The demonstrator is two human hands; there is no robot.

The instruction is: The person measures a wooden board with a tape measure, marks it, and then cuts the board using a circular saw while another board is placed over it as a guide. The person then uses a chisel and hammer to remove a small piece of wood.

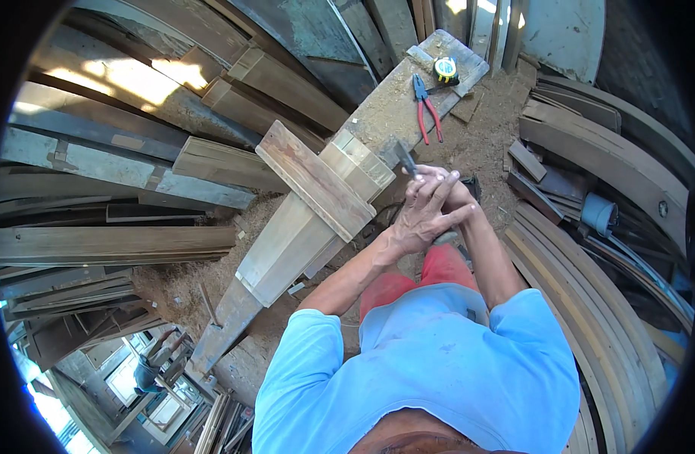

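In front of my body my hands overlap, close to the wooden workpiece on the bench. My left hand (421,216) lies across the other one, its fingers stretched and its thumb apart. Partly covered beneath it, my right hand (459,195) is closed around a chisel-like tool with a flat metal blade (403,157); the grip is hidden. The blade points toward the end of the pale wooden pieces (355,163). A reddish-brown board (317,181) rests crosswise over these pieces. Farther along the bench lie red-handled pliers (424,112) and a yellow-and-black tape measure (446,70).
The narrow bench (385,98) runs diagonally, with sawdust on it and on the floor. Stacked planks (113,246) crowd the left, and long boards (582,295) line the right beside a blue cylindrical object (598,213). Another person (154,367) is in the distance at lower left.
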